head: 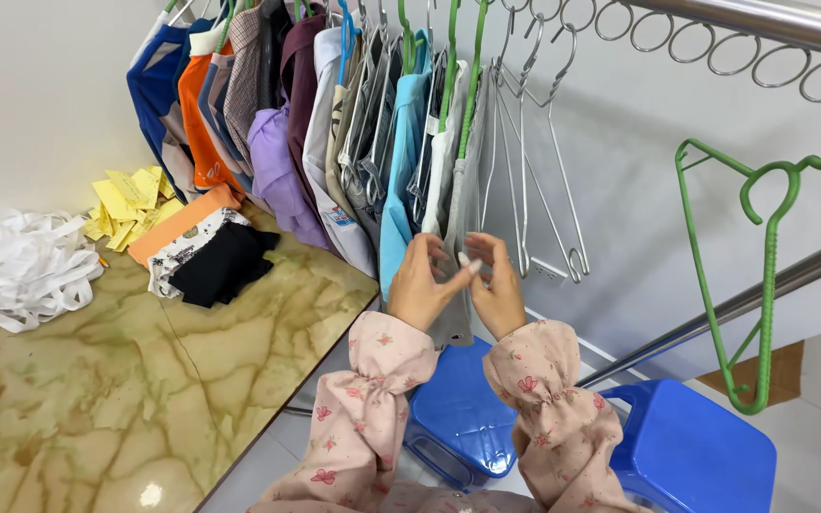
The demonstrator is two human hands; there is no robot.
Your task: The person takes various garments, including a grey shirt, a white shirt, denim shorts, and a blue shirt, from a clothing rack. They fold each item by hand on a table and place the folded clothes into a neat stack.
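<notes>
Two hands meet at the lower part of a grey garment (464,204) hanging from a green hanger (475,66) at the end of a packed row on the clothes rail (762,19). The left hand (420,285) and right hand (498,290), both in pink floral sleeve covers (372,399), have their fingers (463,271) pinched together on the grey fabric, thumbs nearly touching each other. To the left, about a dozen garments already hang, among them a light blue one (401,152), a lilac one (277,166) and an orange one (200,123). Just right of the grey garment hang several bare wire hangers (534,161), and farther right two empty green hangers (762,247), so much of the rail looks unfilled. On the marble-patterned counter (97,380) lie folded clothes (206,252), yellow paper slips (130,204) and a heap of white strips (16,266). Judging by this, the hanging seems partly done, with the folded pieces left. Two blue plastic stools (686,446) stand below.
</notes>
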